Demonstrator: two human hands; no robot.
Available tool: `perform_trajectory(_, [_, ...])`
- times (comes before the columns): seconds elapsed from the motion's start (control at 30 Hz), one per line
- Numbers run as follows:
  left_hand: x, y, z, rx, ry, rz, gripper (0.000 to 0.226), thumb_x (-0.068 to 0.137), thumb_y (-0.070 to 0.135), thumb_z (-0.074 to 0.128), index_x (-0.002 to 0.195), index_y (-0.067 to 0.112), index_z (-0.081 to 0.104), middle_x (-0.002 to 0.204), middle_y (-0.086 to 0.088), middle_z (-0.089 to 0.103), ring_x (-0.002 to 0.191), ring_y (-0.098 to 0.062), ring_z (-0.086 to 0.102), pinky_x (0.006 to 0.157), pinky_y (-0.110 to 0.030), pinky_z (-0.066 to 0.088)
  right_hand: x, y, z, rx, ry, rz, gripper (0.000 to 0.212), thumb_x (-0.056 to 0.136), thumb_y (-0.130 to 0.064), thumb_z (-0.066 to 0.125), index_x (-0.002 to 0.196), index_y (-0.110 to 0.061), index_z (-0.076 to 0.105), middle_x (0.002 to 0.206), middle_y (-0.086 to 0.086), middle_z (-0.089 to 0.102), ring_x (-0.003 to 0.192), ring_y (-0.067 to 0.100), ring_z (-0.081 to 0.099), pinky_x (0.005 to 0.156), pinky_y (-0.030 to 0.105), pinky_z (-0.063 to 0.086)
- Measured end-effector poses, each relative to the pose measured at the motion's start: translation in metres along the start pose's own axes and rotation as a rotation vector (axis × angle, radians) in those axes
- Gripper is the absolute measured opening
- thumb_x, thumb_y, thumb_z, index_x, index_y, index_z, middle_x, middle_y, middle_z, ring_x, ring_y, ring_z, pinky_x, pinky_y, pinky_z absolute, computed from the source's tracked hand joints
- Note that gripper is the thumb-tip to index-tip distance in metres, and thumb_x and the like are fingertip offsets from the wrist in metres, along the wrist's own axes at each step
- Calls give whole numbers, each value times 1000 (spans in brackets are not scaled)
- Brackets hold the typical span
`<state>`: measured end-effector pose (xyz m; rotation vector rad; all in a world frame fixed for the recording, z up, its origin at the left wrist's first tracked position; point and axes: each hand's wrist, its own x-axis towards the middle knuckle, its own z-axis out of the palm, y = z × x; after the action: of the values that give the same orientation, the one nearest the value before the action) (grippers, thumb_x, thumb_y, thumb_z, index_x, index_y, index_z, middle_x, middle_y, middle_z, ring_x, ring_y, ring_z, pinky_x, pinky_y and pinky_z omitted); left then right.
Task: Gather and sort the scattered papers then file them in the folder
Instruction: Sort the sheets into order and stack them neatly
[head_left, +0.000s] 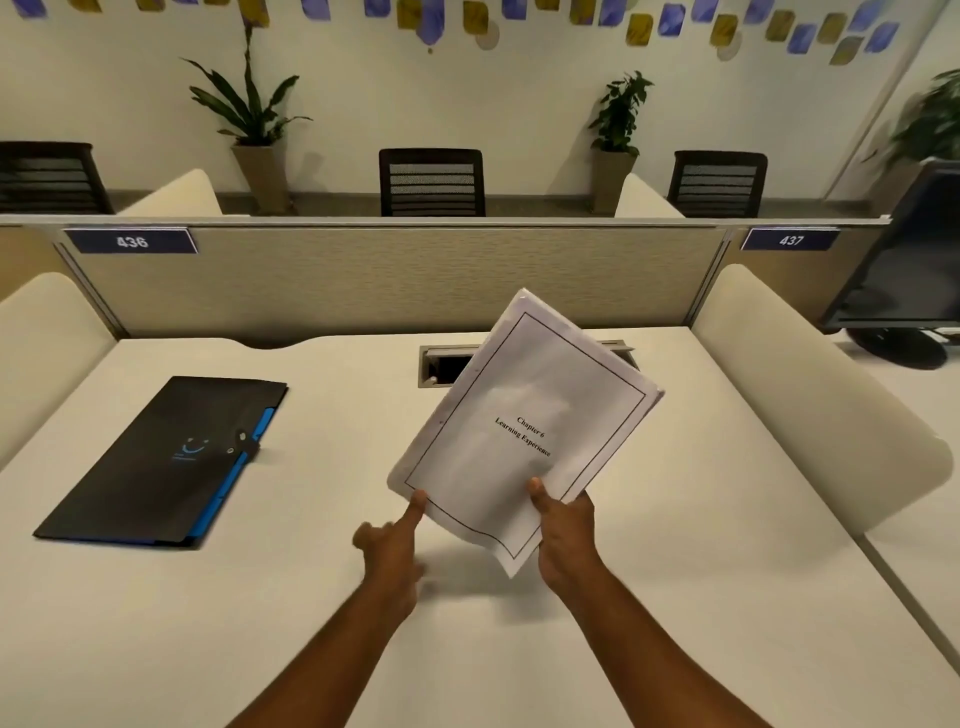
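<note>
A stack of white papers (524, 415) is held tilted above the desk's middle; its top sheet has a black border and reads "Chapter 6 Learning Experience". My right hand (563, 535) grips the stack's lower right edge, thumb on top. My left hand (392, 545) is blurred, fingers apart, with its index fingertip touching the stack's lower left edge. A black folder (161, 462) with a blue edge and a snap closure lies shut and flat on the desk's left part, apart from both hands.
The cream desk (311, 623) has a cable box opening (441, 366) at the back, partly behind the papers. Cream side dividers (810, 395) and a beige back partition (395, 275) bound it. A monitor (909, 270) stands on the desk to the right.
</note>
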<state>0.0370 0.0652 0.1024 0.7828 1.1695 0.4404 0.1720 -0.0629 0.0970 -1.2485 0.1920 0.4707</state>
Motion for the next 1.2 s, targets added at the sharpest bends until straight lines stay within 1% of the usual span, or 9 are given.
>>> perform_trajectory(0.07, [3,0,-1,-158,-258,-81,64,82,36,73,135,8,50,127,-12,65,116,-29,61,92,-54,52,-3,4,2,35,-36,58,39,88,0,73,124,-11,64,116,11,74,111,32,69,104,51,51])
perform_trajectory(0.13, [3,1,-2,-206,-314,14,43,89,22,66,131,16,56,121,-8,69,112,-27,64,85,-49,54,-11,12,-2,29,-99,85,40,87,2,73,125,-10,64,117,11,74,111,32,70,104,51,51])
perform_trajectory(0.27, [6,5,-11,-105,-202,257,39,94,5,59,128,22,54,124,-6,65,115,-27,60,97,-55,49,-16,19,-19,70,-207,132,45,81,9,73,122,-7,65,111,12,77,100,29,75,88,42,60])
perform_trajectory(0.4, [12,18,-36,120,-98,501,33,95,7,59,120,28,53,111,7,65,111,-22,61,88,-34,51,11,-12,-48,168,-148,141,46,78,6,72,121,-12,68,109,13,77,93,29,74,76,38,61])
perform_trajectory(0.5, [15,33,-50,274,-32,618,27,95,12,60,117,27,53,105,9,64,105,-22,62,79,-26,50,25,-40,-69,-140,-289,76,42,83,-1,73,121,-19,67,106,13,77,92,29,73,73,39,59])
perform_trajectory(0.6, [10,34,-49,350,-7,690,24,96,19,60,117,27,55,106,4,65,103,-21,63,87,-37,53,17,-40,-60,-453,-419,-54,39,80,-4,81,116,-14,69,103,7,78,97,28,75,73,33,60])
perform_trajectory(0.8, [-21,16,-32,268,-23,843,22,93,30,59,106,41,45,103,16,59,100,-5,60,80,-23,52,-19,-8,-28,-472,-150,-483,38,83,-3,76,98,-35,64,94,-15,70,87,4,67,73,14,54])
perform_trajectory(1.0, [-22,-4,-51,274,-84,869,35,88,8,68,106,30,47,104,8,64,105,-15,61,95,-33,46,-26,5,-45,-466,-70,-409,63,77,-2,83,123,-27,49,112,-14,60,105,5,60,85,18,51])
perform_trajectory(1.2, [-13,4,-49,356,-82,871,34,89,9,67,104,35,49,101,16,60,100,-5,59,85,-15,47,-14,-4,-44,-479,-79,-412,54,79,-2,80,123,-20,54,113,-6,66,106,12,65,86,29,57])
